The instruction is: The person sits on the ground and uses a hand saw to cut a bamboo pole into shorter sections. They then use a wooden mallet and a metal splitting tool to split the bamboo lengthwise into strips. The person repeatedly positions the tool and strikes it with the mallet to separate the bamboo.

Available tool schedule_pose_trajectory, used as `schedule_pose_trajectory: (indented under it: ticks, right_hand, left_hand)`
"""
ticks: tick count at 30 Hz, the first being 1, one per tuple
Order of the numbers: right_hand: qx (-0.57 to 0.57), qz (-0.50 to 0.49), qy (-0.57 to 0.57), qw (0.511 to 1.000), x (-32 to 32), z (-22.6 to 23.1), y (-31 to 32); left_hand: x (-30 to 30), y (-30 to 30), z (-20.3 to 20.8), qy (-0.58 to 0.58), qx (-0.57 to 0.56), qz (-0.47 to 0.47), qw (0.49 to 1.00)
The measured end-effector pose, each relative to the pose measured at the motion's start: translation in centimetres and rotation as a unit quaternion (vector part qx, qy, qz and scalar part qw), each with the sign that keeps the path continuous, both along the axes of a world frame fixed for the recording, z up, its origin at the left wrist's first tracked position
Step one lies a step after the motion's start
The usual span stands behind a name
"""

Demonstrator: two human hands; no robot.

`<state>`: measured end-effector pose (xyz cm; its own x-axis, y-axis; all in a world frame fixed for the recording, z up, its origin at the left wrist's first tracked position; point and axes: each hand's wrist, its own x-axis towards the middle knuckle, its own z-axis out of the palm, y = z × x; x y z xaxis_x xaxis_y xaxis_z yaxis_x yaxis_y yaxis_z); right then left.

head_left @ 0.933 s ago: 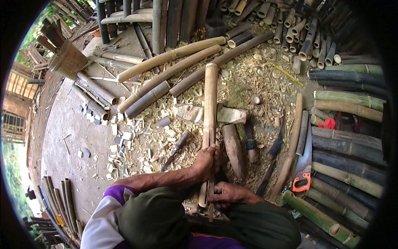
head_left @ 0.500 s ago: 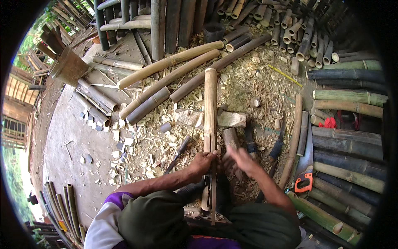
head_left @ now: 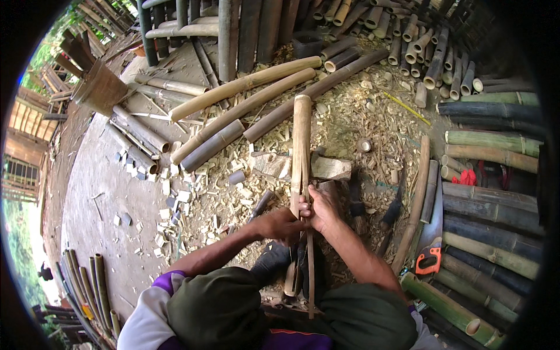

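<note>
A long pale-yellow bamboo pole (head_left: 301, 151) lies in the middle of the scene, on ground littered with pale bamboo chips and offcuts (head_left: 192, 198). Its long axis runs near to far, almost straight away from the person; the far end points at the stacked dark bamboo poles (head_left: 256, 29) at the far side, and the near end lies between the person's knees. The pole is tilted only a little to the right at its far end.

At its near part the pole appears to be parted lengthwise: a thin dark strip (head_left: 310, 274) stands apart from the main body there, whereas the far length looks whole. It is judged that the lengthwise splitting is begun but not carried through, most of the pole being still uncut.

The left hand (head_left: 284, 224) is curled closed about the pole from the left. The right hand (head_left: 322, 205) is laid against the pole's right side, its fingers wrapped round it, just beyond the left hand. Whether a blade is held there cannot be told.

To the right, well apart, an orange-handled hand saw (head_left: 430, 251) lies beside green bamboo poles (head_left: 496, 146). To the left, several pale and grey bamboo lengths (head_left: 233, 114) lie aslant.
</note>
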<state>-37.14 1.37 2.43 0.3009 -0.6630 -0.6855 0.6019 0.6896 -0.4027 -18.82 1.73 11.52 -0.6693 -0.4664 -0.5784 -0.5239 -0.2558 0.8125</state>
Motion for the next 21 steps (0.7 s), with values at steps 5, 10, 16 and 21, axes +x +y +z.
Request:
schedule_pose_trajectory:
  ticks: [5, 10, 16, 21]
  right_hand:
    - [0.037, -0.014, 0.042, 0.998, 1.5, 5.0, -0.8]
    - [0.031, -0.015, 0.045, 0.998, 1.4, 4.4, -0.7]
    - [-0.002, -0.019, 0.111, 0.994, 2.4, 5.4, -0.5]
    - [-0.021, -0.021, 0.138, 0.990, 2.6, 5.6, -0.4]
  left_hand:
    - [5.0, -3.6, -4.1, 0.004, -0.015, 0.326, 0.945]
    - [0.4, -7.6, -7.8, 0.013, -0.047, 0.458, 0.888]
    - [-3.0, -8.5, -7.2, -0.087, -0.098, 0.382, 0.915]
    - [-4.7, -7.8, -6.8, -0.093, -0.124, 0.376, 0.914]
